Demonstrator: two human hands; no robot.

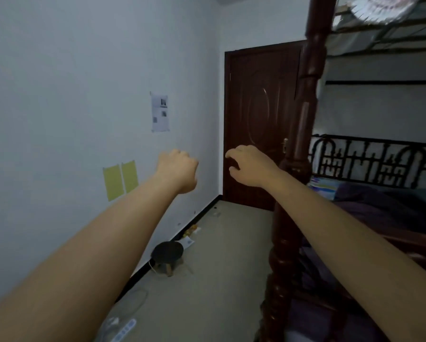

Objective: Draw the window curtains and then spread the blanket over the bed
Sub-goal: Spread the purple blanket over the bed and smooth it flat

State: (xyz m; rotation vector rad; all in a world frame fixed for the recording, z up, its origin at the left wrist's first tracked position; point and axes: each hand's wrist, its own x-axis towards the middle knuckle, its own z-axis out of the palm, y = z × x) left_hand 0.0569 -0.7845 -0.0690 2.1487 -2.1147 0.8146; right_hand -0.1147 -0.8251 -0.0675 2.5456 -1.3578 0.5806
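Both my arms reach out in front of me at chest height. My left hand is curled into a loose fist and holds nothing. My right hand hangs with fingers loosely bent, empty, just left of the bed's dark carved wooden post. On the right the bed carries a rumpled dark purple blanket, with a black metal headboard behind it. No window or curtains are in view.
A dark brown door is shut at the far end. A small round stool stands by the left wall. A white power strip and cable lie on the floor near me. Papers are stuck on the wall.
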